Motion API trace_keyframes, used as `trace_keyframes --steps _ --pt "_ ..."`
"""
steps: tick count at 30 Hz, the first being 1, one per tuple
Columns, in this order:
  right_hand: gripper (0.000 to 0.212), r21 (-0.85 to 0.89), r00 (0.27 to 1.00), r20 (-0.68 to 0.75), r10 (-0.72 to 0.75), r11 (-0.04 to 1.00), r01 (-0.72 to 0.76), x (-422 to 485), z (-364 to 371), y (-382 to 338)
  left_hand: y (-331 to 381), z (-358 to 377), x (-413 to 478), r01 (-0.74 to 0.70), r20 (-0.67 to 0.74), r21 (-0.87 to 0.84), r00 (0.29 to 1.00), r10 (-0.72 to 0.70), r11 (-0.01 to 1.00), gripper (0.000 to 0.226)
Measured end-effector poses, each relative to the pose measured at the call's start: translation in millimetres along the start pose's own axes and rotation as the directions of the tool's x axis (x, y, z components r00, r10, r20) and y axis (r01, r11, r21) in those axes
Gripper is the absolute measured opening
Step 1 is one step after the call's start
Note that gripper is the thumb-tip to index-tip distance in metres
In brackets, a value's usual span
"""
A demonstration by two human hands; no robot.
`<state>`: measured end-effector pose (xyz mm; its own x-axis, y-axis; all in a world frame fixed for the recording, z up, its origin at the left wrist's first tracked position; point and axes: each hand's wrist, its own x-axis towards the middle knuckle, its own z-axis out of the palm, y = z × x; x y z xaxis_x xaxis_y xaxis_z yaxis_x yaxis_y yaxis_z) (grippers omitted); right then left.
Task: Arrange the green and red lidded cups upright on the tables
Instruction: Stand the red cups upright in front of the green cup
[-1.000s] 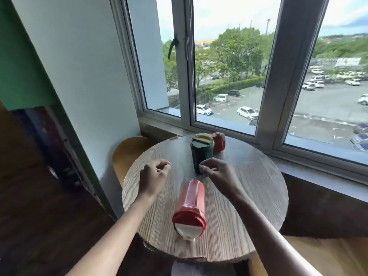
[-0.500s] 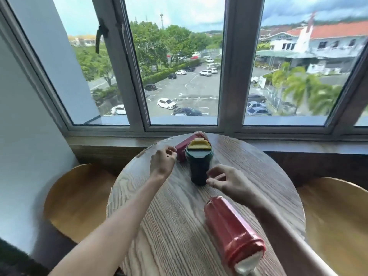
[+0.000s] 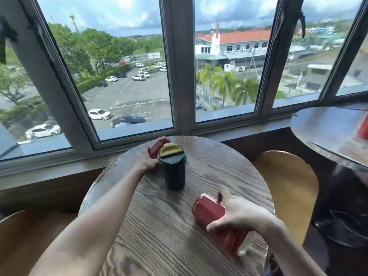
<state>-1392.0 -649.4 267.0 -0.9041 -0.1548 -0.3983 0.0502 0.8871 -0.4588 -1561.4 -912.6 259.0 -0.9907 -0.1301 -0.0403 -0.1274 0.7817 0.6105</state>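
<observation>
A dark green cup (image 3: 174, 172) with a yellow lid stands upright in the middle of the round wooden table (image 3: 155, 226). Behind it a red cup (image 3: 157, 147) lies on its side near the window; my left hand (image 3: 145, 161) rests against it, partly hidden by the green cup, and the grip itself is hidden. A second red cup (image 3: 211, 214) with a white-tipped lid lies on its side at the front right, and my right hand (image 3: 237, 214) is wrapped around its body.
Wooden chair seats stand at the right (image 3: 288, 186) and lower left (image 3: 25, 236). A second round table (image 3: 326, 128) at far right carries another red object (image 3: 363, 130) at the frame edge. The window sill runs just behind the table.
My right hand dropped from beside the green cup onto the lying red cup at the front. My left hand reached further back to the red cup behind. The view swung right.
</observation>
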Motion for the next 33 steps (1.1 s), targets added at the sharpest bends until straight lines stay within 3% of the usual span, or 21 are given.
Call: trace_keyframes --steps 5,11,14,18,26,29,33 --pt "0.076 0.063 0.998 -0.066 -0.008 0.998 0.012 14.9 3.8 -12.2 -23.0 -4.8 10.8 0.04 0.031 0.04 0.999 -0.041 0.998 0.05" --pt "0.077 0.074 0.987 -0.159 -0.005 0.997 0.017 33.5 12.2 -30.8 -38.9 -21.8 -7.7 0.129 0.073 0.118 0.988 -0.138 0.985 0.049" --pt "0.074 0.101 0.982 -0.188 -0.011 0.994 0.031 35.6 16.8 -32.6 -50.4 -26.6 -18.0 0.179 0.136 0.16 0.97 -0.201 0.971 0.063" --pt "0.071 0.131 0.972 -0.233 -0.018 0.99 0.05 35.1 22.4 -31.7 -51.2 -28.1 -27.9 0.219 0.218 0.22 0.939 -0.266 0.951 0.055" --pt "0.075 0.123 0.964 -0.265 -0.021 0.991 0.055 33.9 26.9 -33.0 -50.2 -9.5 -54.5 0.182 -0.039 -0.084 0.982 -0.186 0.98 0.058" --pt "0.076 0.129 0.963 -0.269 -0.018 0.99 0.054 35.0 27.9 -32.3 -49.2 -4.0 -73.1 0.122 -0.154 -0.273 0.974 -0.169 0.954 0.043" --pt "0.073 0.121 0.961 -0.274 -0.026 0.991 0.061 35.3 28.3 -32.4 -58.2 9.6 -100.4 0.026 -0.285 -0.4 0.947 -0.151 0.916 0.066"
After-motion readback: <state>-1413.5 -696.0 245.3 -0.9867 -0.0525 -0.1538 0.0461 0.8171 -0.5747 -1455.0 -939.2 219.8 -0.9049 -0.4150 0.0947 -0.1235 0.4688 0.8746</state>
